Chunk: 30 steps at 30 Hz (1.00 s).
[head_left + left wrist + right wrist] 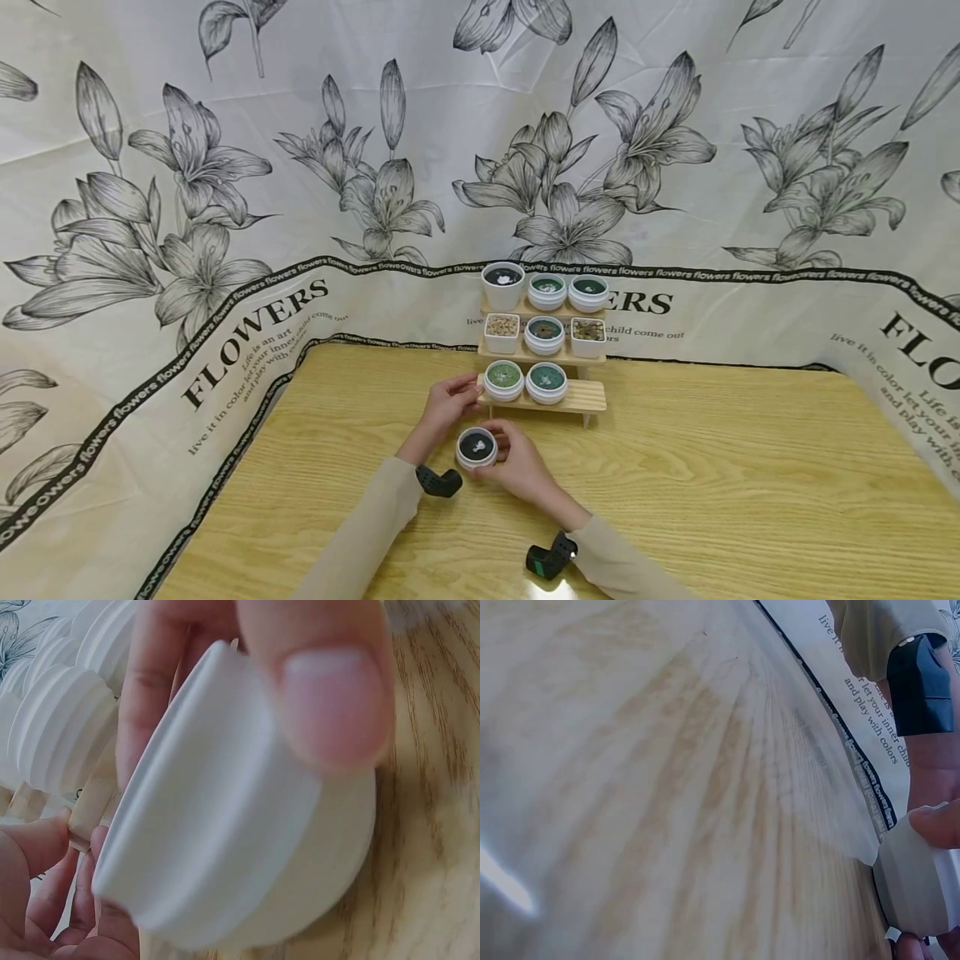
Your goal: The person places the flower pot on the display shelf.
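A three-step wooden stand (587,397) bears several small white pots, some round, some square. My left hand (444,406) is at the left end of its lowest step; in the left wrist view, thumb and fingers pinch the corner of the wooden board (88,806). In front of the stand, my right hand (522,469) holds a round white pot (477,448) with a dark filling and a pale figure on top. That pot (225,795) looms large in the left wrist view, gripped between thumb and fingers. Only its side (919,881) shows in the right wrist view.
On the lowest step, a green-filled pot (503,381) and a teal-filled pot (547,383) stand side by side, left of a bare stretch of board. Square pots (502,333) on the middle step hold pebbles. A flower-print cloth (390,308) hangs behind the wood-grain table (720,467).
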### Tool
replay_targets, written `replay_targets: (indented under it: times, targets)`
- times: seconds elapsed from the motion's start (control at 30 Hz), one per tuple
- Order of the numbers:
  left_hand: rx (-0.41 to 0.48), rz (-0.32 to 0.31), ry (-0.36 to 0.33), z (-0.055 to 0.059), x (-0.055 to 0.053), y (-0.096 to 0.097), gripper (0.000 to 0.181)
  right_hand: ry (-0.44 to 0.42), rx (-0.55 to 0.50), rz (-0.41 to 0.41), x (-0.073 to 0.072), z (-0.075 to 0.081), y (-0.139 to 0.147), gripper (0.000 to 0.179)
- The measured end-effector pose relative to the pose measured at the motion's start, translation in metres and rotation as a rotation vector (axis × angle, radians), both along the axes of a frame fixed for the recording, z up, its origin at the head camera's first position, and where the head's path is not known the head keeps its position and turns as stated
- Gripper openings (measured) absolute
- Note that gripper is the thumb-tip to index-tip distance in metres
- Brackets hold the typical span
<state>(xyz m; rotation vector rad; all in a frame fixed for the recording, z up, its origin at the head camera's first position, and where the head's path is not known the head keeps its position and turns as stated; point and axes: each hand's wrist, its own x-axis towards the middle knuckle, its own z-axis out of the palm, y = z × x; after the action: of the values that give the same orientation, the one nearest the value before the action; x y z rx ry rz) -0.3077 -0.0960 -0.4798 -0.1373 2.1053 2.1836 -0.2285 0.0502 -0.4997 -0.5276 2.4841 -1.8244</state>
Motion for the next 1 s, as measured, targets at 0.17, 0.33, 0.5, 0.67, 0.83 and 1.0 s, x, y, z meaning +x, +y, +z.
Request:
replay_targets:
  times: [0.17, 0.33, 0.5, 0.67, 0.83, 1.0]
  targets:
    - [0.014, 0.003, 0.008, 0.000, 0.000, 0.001, 0.038, -0.036, -0.018, -0.025, 0.004, 0.004, 0.008, 0.062]
    - [0.012, -0.005, -0.006, -0.001, 0.000, 0.001, 0.038, -0.056, -0.030, -0.044, 0.011, 0.009, 0.020, 0.064]
    - [0.018, -0.001, 0.005, -0.001, 0.000, 0.001, 0.038, -0.046, 0.007, -0.053, 0.017, 0.016, 0.033, 0.065]
    - [0.025, -0.003, -0.002, -0.001, 0.001, 0.001, 0.037, -0.045, 0.055, -0.099, 0.023, 0.023, 0.050, 0.066]
    - [0.017, -0.005, -0.018, -0.002, 0.000, 0.000, 0.038, -0.047, 0.085, -0.147, 0.028, 0.030, 0.067, 0.069]
    - [0.006, -0.010, -0.015, 0.000, -0.001, 0.000, 0.038, -0.019, 0.125, -0.191, 0.033, 0.034, 0.089, 0.068]
